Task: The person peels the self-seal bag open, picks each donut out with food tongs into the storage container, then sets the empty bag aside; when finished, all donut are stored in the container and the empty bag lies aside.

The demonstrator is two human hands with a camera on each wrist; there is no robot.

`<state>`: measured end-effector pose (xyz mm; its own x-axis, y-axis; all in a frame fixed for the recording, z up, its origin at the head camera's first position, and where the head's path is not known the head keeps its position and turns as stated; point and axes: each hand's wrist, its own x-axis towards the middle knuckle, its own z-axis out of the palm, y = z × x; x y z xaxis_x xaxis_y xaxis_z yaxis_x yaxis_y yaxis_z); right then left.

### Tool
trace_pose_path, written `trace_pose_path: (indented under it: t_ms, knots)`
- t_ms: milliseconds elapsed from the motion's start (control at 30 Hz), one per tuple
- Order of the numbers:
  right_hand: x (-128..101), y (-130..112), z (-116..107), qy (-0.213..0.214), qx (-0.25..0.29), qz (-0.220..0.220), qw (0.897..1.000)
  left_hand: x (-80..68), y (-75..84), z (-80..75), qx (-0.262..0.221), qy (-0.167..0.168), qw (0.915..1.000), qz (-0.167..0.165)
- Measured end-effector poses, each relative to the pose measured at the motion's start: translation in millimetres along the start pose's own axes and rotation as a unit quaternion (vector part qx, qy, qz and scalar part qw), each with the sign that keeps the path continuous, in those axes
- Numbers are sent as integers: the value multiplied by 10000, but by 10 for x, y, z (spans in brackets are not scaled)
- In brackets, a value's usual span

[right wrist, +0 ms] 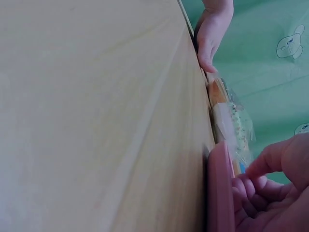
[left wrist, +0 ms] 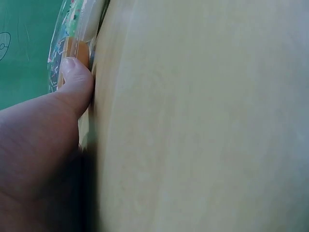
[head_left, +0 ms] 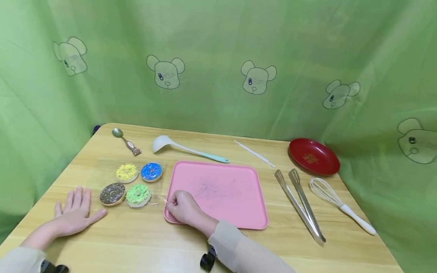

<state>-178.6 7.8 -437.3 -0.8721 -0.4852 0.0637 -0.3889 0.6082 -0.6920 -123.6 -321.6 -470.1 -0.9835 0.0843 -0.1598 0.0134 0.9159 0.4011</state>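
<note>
**Hands at the donuts**

Right hand (head_left: 182,207), fingers curled, rests on the near-left corner of the pink tray (head_left: 225,193), pinching the clear wrap (head_left: 160,197) around four donuts (head_left: 132,184). Left hand (head_left: 76,214) lies flat, fingers spread, thumb just beside the brown donut (head_left: 112,193).

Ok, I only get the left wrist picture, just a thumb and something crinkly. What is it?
Observer: Four toy donuts in a clear wrapper. The left hand lies flat on the table beside the brown one.
Operator: Where's the other hand?
Observer: The right hand is curled at the pink tray's near-left corner and seems to pinch the wrapper's edge.
Operator: Anything else?
Observer: Tongs, a whisk and a red plate lie to the right of the tray.
</note>
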Motion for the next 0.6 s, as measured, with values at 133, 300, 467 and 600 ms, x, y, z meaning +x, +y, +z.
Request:
trace_pose_path:
  t_ms: [133,300,467,600]
  knots:
    - [8,-17,-22,-265,27,10,9996,-7,-14,-17,79,29,10000,-17]
    - [50,-71,-68,-469,363,-3,9982,-22,26,-53,82,7,10000,-31]
    - [175,-205,-41,-398,258,22,9989,-19,30,-47,0,-30,10000,-30]
    - [287,-245,64,-349,173,160,9991,-28,19,-18,-46,8,10000,-6]
